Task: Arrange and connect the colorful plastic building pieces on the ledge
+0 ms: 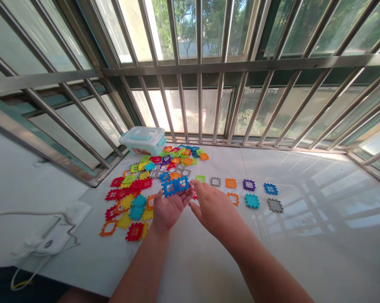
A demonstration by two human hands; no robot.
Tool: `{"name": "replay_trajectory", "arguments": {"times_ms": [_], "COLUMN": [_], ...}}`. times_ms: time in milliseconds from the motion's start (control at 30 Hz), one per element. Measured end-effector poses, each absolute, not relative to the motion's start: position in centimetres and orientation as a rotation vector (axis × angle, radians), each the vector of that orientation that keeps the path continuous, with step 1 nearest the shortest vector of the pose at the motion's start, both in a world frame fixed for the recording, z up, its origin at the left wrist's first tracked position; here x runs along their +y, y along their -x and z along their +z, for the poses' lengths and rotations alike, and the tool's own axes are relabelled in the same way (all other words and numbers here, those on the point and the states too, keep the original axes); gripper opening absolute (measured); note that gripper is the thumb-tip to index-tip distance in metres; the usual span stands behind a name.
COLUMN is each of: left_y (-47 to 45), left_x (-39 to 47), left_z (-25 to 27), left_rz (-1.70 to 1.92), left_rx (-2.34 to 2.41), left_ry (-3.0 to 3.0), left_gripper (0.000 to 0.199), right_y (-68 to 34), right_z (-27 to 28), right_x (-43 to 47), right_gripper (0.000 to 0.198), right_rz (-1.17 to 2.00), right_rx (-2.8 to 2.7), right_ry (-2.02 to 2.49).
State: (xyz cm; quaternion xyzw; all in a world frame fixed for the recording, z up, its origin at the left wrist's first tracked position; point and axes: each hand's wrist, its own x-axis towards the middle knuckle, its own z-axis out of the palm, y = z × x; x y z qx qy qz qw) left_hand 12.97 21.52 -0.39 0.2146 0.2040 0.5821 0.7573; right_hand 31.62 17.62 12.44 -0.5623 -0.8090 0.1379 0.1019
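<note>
One box stands at the far left of the white surface, by the bars, with its lid on; red shows through the front wall, but the contents cannot be identified. The blue pair is located above the surface, in the left hand. It consists of two square tiles side by side, each with toothed edges and a barred window opening. The left hand is palm up and partly curled, holding the pair across its fingers. The right hand is partly open, thumb apart from index finger, at the pair's right end; contact cannot be confirmed. Nine loose tiles are visible to the right: two orange, two gray, one each of green, purple, blue, teal and red. The heap at left overlaps too much to count.
</note>
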Motion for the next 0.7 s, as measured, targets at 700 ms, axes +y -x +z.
{"name": "replay_trajectory", "arguments": {"times_ms": [700], "left_y": [-13.7], "left_x": [22.4], "left_z": [-2.2], "left_rz": [1.311], "left_rx": [0.805], "left_ry": [-0.732], "left_gripper": [0.046], "right_y": [-31.0], "right_z": [9.9], "right_x": [19.0], "right_gripper": [0.038], "right_rz": [0.515], "right_rx": [-2.38], "right_ry": [1.406]}}
